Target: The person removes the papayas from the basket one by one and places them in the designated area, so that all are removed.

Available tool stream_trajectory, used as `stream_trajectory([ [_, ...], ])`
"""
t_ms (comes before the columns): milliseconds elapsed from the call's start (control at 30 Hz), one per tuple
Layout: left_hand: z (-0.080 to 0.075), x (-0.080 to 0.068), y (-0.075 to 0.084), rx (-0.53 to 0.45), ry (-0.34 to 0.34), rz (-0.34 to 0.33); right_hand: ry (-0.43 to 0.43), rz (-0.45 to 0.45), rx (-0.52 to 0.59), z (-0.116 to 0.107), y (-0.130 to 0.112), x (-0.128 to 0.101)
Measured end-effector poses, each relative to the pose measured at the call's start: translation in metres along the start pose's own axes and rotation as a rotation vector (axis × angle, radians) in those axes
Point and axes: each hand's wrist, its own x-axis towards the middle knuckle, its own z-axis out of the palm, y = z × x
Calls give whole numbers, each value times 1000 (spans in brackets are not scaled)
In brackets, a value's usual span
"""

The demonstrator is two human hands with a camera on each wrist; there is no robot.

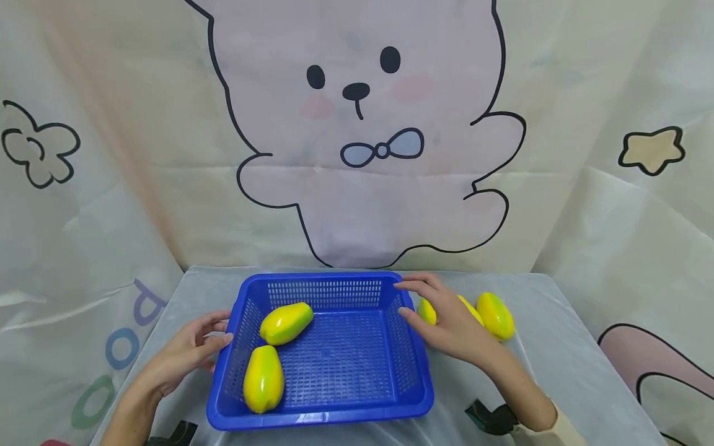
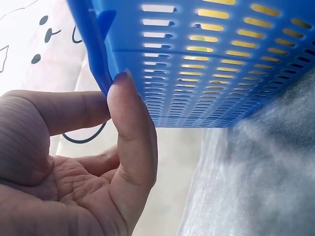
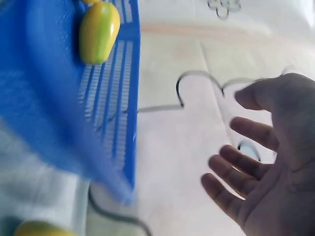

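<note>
Pinching a perforated plastic basket (image 1: 329, 417) of glossy fruits (image 1: 263, 381), left grip (image 1: 192, 347) faces relaxed right grip (image 1: 449, 320)

1. Basket (image 1: 323, 418): smooth, glossy plastic.
2. Yellow-green fruits (image 1: 264, 379) at its 8 and 10 o'clock: glossy, smooth skins.
3. Tablecloth (image 1: 569, 384) toward 4 o'clock: soft-looking cloth, faint sheen.
4. Backdrop (image 1: 569, 62) at 12 o'clock: creased, matt cloth.

Yellow fruit (image 1: 427, 311) partly hidden by right hand (image 1: 448, 320), basket rim (image 3: 74, 127) blurred, 1 sleeve (image 1: 549, 432) cut off.

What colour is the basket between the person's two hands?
The basket is plain blue, floor and walls alike; the head view shows it best.
</note>
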Motion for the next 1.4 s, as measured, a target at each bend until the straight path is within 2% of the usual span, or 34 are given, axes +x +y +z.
stream_trajectory([
  [167, -3, 1, 1, 6, 10, 3, -209, -54, -71, 12, -25, 42],
  [267, -2, 2, 0, 0, 15, 3, -363, -68, -106, 26, -40, 65],
  [400, 1, 3, -2, -6, 8, -2, -505, -108, -138, 49, -55, 85],
  [500, 2, 4, -3, -5, -2, 2, -523, -126, -143, 62, -62, 93],
  [767, -2, 5, -1, -4, -7, 11, -499, -206, -113, 89, -69, 111],
  [1000, -4, 3, -5, -25, -22, 11, -568, -245, -152, 120, -75, 121],
  [1233, -6, 2, -5, -36, -34, 7, -647, -240, -166, 137, -86, 131],
  [1400, -4, 3, -5, -32, -33, -5, -649, -244, -183, 148, -84, 133],
])
